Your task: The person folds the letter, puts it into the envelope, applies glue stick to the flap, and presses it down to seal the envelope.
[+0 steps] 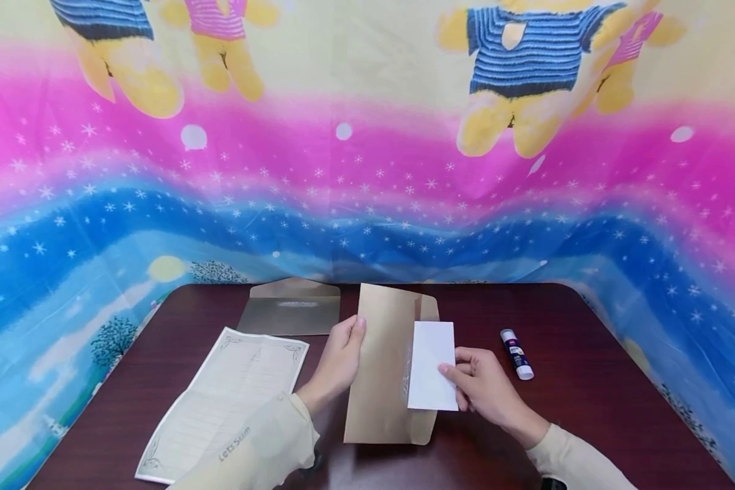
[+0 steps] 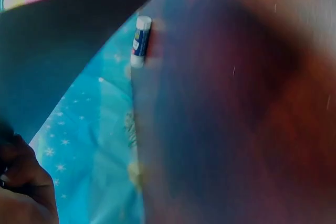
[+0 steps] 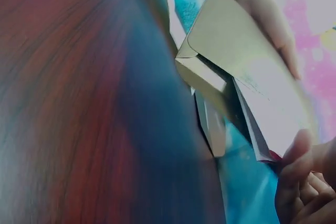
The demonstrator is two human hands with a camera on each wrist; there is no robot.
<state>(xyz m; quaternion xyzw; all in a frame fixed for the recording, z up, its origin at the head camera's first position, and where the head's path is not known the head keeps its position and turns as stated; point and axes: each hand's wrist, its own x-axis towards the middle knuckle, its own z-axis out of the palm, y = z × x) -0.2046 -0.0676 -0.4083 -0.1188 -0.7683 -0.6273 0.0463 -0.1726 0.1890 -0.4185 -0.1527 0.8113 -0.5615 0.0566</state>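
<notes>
One white card (image 1: 431, 367) juts leftward from the pinching right grip (image 1: 482, 382), near an envelope (image 1: 380, 367) the left grip (image 1: 338, 354) clasps.

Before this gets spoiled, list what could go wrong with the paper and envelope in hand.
1. The white paper, pinched by the right hand at the opening of the brown envelope, might catch on its edge and crease.
2. The shiny, whitish streak on the envelope beside the paper, if tacky, could stick to it.
3. The glue stick lies on its side and could roll if bumped.
</notes>
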